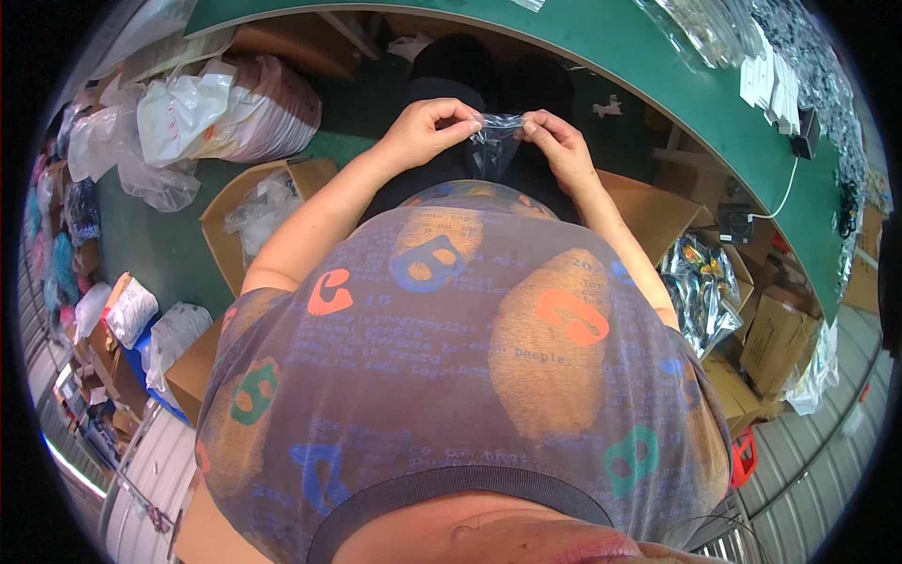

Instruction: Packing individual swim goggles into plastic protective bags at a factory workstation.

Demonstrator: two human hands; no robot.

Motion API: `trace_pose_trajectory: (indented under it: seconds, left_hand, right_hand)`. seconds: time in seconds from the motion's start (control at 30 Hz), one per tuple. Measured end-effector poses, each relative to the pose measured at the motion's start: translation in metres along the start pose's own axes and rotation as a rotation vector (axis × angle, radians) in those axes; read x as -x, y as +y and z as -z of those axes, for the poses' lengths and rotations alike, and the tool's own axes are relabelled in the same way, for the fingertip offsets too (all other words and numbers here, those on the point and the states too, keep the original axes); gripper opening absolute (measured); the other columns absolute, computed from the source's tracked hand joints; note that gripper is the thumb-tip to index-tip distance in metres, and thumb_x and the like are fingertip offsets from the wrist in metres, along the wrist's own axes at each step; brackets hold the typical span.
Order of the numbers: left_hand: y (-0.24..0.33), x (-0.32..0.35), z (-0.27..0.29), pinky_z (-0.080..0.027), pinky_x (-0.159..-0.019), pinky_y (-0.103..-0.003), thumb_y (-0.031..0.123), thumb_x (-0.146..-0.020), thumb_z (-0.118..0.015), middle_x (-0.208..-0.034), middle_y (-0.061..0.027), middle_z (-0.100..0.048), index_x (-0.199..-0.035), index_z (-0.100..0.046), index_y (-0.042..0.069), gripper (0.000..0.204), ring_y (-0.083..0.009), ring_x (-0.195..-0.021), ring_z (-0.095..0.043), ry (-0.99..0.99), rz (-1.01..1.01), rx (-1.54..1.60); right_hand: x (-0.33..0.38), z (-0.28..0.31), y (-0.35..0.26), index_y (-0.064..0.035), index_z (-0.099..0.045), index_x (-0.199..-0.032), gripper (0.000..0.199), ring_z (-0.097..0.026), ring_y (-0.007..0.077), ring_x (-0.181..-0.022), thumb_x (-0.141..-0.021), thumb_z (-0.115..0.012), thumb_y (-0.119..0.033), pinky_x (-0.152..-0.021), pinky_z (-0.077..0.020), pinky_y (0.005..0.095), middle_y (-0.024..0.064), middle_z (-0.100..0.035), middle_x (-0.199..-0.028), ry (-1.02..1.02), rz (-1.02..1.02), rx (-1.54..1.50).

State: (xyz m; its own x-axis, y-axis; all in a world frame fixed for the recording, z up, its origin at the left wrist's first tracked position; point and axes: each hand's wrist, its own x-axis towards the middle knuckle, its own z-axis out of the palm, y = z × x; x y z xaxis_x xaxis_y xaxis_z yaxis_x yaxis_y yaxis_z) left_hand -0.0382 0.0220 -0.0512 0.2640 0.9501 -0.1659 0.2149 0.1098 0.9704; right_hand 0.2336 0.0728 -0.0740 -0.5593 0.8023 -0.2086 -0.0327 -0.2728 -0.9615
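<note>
A small clear plastic bag hangs over my lap, its top edge stretched between my two hands. My left hand pinches the left end of that edge between thumb and fingers. At the other end, my right hand pinches the right corner the same way. The lower part of the bag lies against my dark trousers, and I cannot make out whether anything is inside it. Both hands are below the near edge of the green table.
An open cardboard box with clear plastic stands at my left, near full white sacks. To my right, another box holds shiny packaged items. On the table lie white cards, piled clear bags and a black device with a white cable.
</note>
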Motion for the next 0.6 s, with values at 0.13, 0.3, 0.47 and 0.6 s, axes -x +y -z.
trace_pose_trajectory:
  seconds: [0.13, 0.3, 0.47, 0.6]
  left_hand:
    - [-0.005, -0.001, -0.004, -0.052, -0.074, -0.024, 0.016, -0.097, -0.072, -0.091, -0.0006, -0.073, -0.109, -0.075, 0.003, 0.018, -0.0060, -0.081, -0.064, 0.045, -0.024, 0.038]
    - [-0.007, -0.002, -0.006, -0.051, -0.073, -0.023, 0.016, -0.098, -0.071, -0.091, 0.0002, -0.072, -0.108, -0.075, 0.003, 0.017, -0.0051, -0.081, -0.063, 0.041, -0.031, 0.094]
    - [-0.004, 0.001, -0.008, -0.052, -0.077, -0.023, 0.015, -0.098, -0.070, -0.098, -0.0010, -0.073, -0.109, -0.074, 0.002, 0.017, -0.0051, -0.085, -0.064, 0.037, -0.021, 0.123]
    - [-0.009, -0.002, -0.007, -0.051, -0.073, -0.022, 0.015, -0.098, -0.071, -0.091, 0.0005, -0.073, -0.109, -0.074, 0.002, 0.017, -0.0044, -0.082, -0.063, 0.048, -0.033, 0.077]
  right_hand:
    - [0.001, 0.001, -0.001, -0.0012, -0.071, -0.110, 0.018, -0.061, 0.0103, -0.102, -0.099, -0.068, -0.015, -0.094, -0.0464, 0.0267, 0.0006, -0.066, -0.105, -0.017, -0.043, -0.001]
    - [-0.002, 0.003, 0.006, -0.0031, -0.072, -0.109, 0.015, -0.061, 0.0097, -0.100, -0.099, -0.068, -0.013, -0.094, -0.0477, 0.0260, -0.0013, -0.067, -0.101, -0.028, -0.032, -0.037]
    - [-0.002, -0.002, 0.007, -0.0043, -0.072, -0.107, 0.014, -0.061, 0.0082, -0.099, -0.098, -0.069, -0.015, -0.092, -0.0472, 0.0248, -0.0033, -0.067, -0.098, 0.009, -0.045, -0.129]
    - [-0.003, -0.006, -0.004, -0.0038, -0.072, -0.106, 0.014, -0.061, 0.0088, -0.098, -0.099, -0.068, -0.015, -0.092, -0.0471, 0.0253, -0.0027, -0.068, -0.098, 0.001, -0.098, -0.154]
